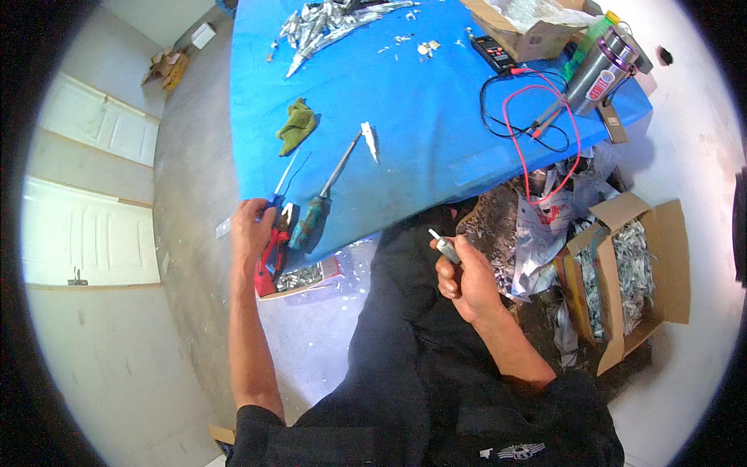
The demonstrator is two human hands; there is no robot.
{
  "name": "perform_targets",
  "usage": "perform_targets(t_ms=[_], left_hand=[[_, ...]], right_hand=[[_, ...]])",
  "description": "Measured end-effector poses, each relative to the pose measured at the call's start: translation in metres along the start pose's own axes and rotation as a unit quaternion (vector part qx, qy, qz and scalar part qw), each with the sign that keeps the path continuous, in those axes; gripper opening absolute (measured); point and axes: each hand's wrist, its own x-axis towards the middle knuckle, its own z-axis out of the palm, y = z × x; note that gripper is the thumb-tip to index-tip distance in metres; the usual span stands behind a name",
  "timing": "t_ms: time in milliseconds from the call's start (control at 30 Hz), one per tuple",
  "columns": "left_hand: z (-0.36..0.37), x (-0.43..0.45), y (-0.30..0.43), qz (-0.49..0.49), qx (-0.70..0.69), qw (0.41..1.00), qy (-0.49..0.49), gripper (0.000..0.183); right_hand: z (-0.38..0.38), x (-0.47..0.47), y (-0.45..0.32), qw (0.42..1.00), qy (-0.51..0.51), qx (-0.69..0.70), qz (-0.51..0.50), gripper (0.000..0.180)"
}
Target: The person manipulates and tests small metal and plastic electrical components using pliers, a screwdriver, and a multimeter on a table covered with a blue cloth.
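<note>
At the near left corner of the blue-covered table [408, 169], my left hand [254, 225] has its fingers on the blue handle of a thin screwdriver [284, 177]. Pliers with red handles [283, 227] lie beside that hand, and a larger screwdriver with a worn teal handle [311, 219] lies to their right. My right hand [465, 268], off the table's front edge, grips a small grey metal part [446, 248] with a pale tip pointing up and left. A similar silvery piece [370, 142] lies near the large screwdriver's tip, and a green cloth [297, 125] is behind the tools.
Silvery pieces [321, 29] are heaped at the back. A multimeter [493, 53] with red and black leads, a steel flask [601, 73], a green bottle [589, 41] and a carton [525, 41] stand right. Below are a box of small metal parts [300, 278] and an open carton [665, 262].
</note>
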Motion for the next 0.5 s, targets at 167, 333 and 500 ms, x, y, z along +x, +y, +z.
perform_targets(t_ms=[167,333,500], left_hand=[[-0.030,-0.017,0.041,-0.084,-0.119,0.989,0.033,0.015],[-0.041,-0.096,0.151,-0.070,-0.318,0.945,-0.018,0.031],[-0.036,-0.153,0.203,-0.021,-0.322,0.944,-0.073,0.031]], right_hand=[[0.008,-0.005,-0.007,0.999,-0.039,-0.018,-0.022,0.037],[0.019,-0.007,-0.002,0.988,-0.026,-0.099,-0.113,0.033],[0.024,-0.011,0.001,0.967,0.006,-0.177,-0.182,0.032]])
